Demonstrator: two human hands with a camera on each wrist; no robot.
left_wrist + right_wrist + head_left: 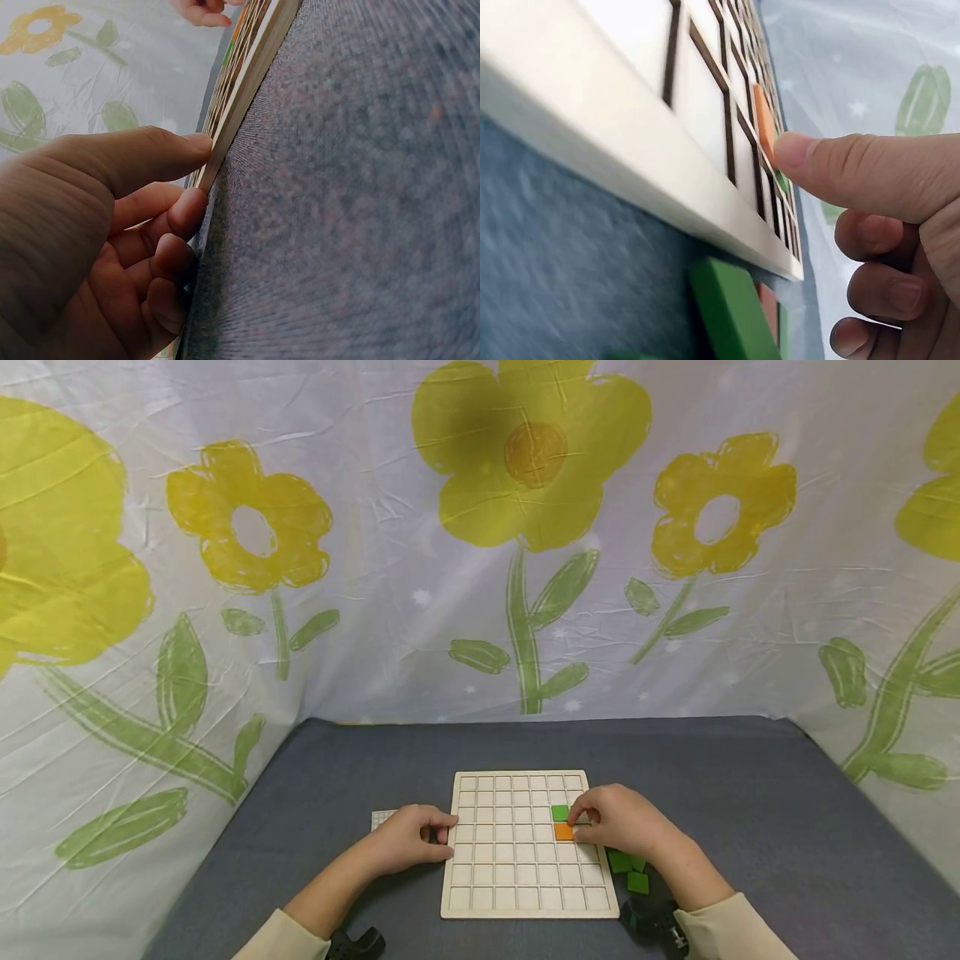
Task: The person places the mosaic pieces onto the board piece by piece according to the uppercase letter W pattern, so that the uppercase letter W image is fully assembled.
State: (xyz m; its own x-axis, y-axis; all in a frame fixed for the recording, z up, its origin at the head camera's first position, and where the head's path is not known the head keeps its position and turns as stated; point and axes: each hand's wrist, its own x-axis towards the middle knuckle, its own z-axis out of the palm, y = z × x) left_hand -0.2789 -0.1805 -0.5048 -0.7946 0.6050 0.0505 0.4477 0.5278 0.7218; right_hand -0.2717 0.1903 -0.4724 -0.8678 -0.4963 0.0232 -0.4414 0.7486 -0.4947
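Note:
A square wooden board (504,853) with a grid of shallow cells lies on the dark cloth. My left hand (415,841) holds its left edge, with thumb (196,144) and index fingertip against the rim. On the board's right half, a green tile (559,812) sits just above an orange tile (564,832). My right hand (618,820) pinches the orange tile at its right side. In the right wrist view the thumb (795,150) touches that tile; the index fingertip is hidden behind it. The other right fingers are curled.
Several loose green tiles (637,882) lie beside the board's right edge, with a reddish piece (766,304) among them. A small white gridded item (381,817) is partly behind my left hand. Black devices (651,920) show near both wrists. A flower-printed curtain (375,610) surrounds the table.

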